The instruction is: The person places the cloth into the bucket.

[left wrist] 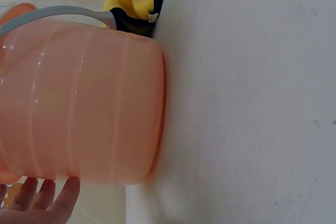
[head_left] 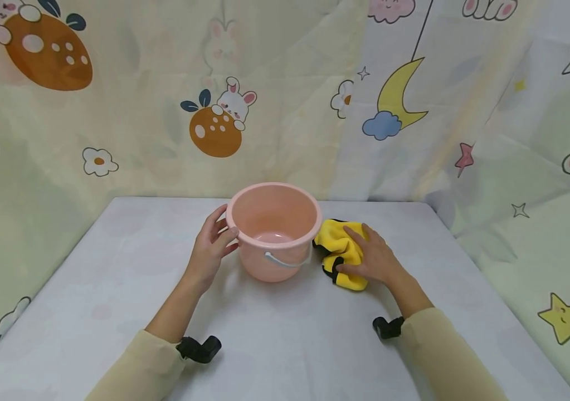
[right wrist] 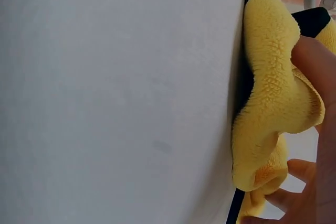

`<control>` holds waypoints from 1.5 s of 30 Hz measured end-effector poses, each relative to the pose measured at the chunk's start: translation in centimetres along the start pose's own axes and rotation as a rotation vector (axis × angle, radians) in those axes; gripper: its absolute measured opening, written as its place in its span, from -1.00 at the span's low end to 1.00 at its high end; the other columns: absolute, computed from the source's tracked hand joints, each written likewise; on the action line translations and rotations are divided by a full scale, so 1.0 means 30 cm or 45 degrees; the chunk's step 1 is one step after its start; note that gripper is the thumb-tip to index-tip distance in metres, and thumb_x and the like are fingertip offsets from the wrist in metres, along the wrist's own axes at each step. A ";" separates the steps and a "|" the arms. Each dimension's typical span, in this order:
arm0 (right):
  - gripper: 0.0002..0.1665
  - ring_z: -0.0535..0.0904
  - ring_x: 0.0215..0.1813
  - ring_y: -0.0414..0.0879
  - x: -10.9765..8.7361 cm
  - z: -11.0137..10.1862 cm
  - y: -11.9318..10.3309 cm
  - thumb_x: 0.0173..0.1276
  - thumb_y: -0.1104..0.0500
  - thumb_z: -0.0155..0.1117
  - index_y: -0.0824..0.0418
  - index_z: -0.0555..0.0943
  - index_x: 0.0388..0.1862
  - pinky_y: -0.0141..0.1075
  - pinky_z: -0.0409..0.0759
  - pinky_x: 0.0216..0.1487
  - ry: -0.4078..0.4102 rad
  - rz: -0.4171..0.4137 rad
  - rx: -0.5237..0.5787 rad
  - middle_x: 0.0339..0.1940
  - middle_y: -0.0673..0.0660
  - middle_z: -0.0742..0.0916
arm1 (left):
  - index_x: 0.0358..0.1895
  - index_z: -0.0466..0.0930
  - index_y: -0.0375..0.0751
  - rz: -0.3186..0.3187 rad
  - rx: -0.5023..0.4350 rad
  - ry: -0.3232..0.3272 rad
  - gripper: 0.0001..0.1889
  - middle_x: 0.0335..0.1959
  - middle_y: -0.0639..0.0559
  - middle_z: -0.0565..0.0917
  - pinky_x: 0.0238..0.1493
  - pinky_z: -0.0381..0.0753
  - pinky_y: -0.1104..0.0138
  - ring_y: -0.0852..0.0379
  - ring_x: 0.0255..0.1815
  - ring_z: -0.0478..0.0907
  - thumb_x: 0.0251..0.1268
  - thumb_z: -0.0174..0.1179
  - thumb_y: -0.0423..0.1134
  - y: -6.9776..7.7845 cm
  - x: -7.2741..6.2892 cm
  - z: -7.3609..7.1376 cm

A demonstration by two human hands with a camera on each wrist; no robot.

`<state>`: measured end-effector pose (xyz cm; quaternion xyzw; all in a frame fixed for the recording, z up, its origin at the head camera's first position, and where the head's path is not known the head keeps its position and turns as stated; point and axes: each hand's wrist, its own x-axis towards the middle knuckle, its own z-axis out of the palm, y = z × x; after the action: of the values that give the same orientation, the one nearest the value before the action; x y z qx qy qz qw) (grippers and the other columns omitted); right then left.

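Note:
A pink bucket (head_left: 269, 264) stands upright on the table, its white handle (head_left: 285, 262) hanging down at the front. My left hand (head_left: 209, 248) touches the bucket's left side just under the rim, with fairly straight fingers. In the left wrist view the fingertips (left wrist: 65, 195) meet the bucket's wall (left wrist: 94, 103). A crumpled yellow cloth (head_left: 337, 239) with black edging lies on the table close to the bucket's right side. My right hand (head_left: 377, 259) grips the cloth, thumb and fingers spread about its bunched folds (right wrist: 273, 61). Part of the cloth is hidden beneath that hand.
A white-covered table (head_left: 274, 345) bears the bucket and the cloth. Behind it and along both sides hangs a patterned curtain (head_left: 285, 128). Black wrist mounts (head_left: 199, 350) sit at both cuffs.

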<state>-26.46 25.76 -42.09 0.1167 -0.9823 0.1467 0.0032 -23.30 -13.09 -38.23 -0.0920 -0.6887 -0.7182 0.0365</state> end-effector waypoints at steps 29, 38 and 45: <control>-0.47 0.52 -0.13 0.04 0.015 0.006 -0.078 0.32 0.07 0.47 0.06 0.67 0.28 -0.05 0.63 -0.05 -0.067 -0.082 0.110 0.04 0.22 0.58 | 0.62 0.14 0.04 -0.033 -0.019 0.029 -0.35 0.49 -0.13 0.38 0.36 0.51 -0.12 -0.19 0.43 0.40 0.54 0.08 -0.27 0.009 0.005 0.006; -0.46 0.50 -0.18 0.03 -0.015 -0.015 -0.060 0.24 0.05 0.54 0.18 0.69 0.18 -0.20 0.51 -0.17 0.133 -0.030 0.349 -0.09 0.19 0.62 | 0.62 0.15 0.04 -0.030 -0.009 0.031 -0.36 0.49 -0.14 0.38 0.34 0.54 -0.09 -0.21 0.42 0.41 0.55 0.07 -0.26 0.011 0.005 0.001; -0.45 0.52 -0.13 0.07 -0.039 -0.059 -0.058 0.26 0.00 0.53 0.21 0.68 0.16 -0.16 0.49 -0.14 0.197 0.050 0.376 -0.06 0.22 0.63 | 0.62 0.15 0.04 -0.036 -0.019 0.020 -0.35 0.49 -0.14 0.39 0.33 0.55 -0.10 -0.23 0.43 0.40 0.54 0.10 -0.24 0.008 0.007 0.002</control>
<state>-24.98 24.91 -39.95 0.0850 -0.9490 0.2979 0.0589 -23.45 -13.02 -37.95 -0.0768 -0.6843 -0.7244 0.0309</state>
